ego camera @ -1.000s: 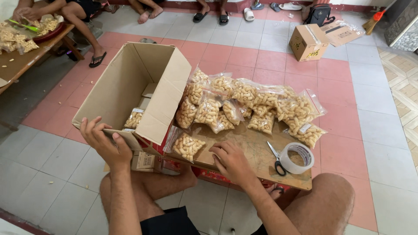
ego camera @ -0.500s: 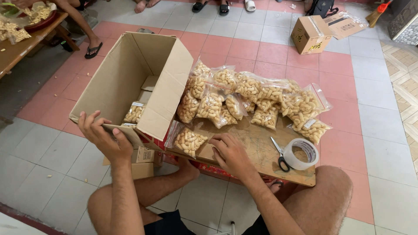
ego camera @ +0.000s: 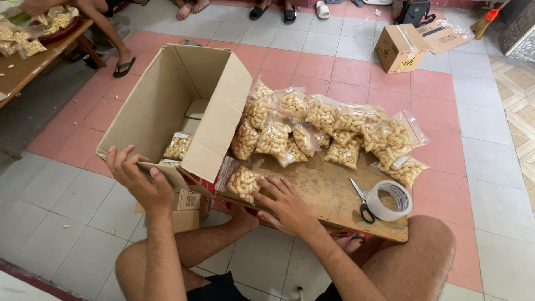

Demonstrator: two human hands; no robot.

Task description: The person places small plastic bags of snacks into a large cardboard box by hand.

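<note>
The open cardboard box (ego camera: 167, 106) is your landmark: the biggest thing here, tipped on its side with the mouth toward you. A couple of snack bags (ego camera: 178, 146) lie on its floor. Right of the box sits the low wooden board (ego camera: 329, 189), its left end touching the box's side wall. On the far half of the board, just right of the box, is the heap of clear bags of pale puffed snacks (ego camera: 329, 128), the nearest ones leaning on the box wall. Well beyond the box, far right, a small closed carton (ego camera: 398, 50) stands on the tiled floor. Far left of the box, a wooden table (ego camera: 28, 67) carries more snack bags, with other people's legs and feet past it.

Your left hand (ego camera: 136, 181) is at the box's near lower flap (ego camera: 167, 173), fingers curled over its edge, thumb on top, gripping it. Your right hand (ego camera: 287, 203) lies on the board just right of the box's near corner, fingers spread and open, fingertips touching a single snack bag (ego camera: 242, 181) that lies flat beside the box wall. It's not closed around the bag.

Further right of the box along the board's near edge: a roll of clear tape (ego camera: 390, 199), with scissors (ego camera: 362, 200) touching its left side. Below the box, small cartons (ego camera: 186, 209) sit under the flap.
</note>
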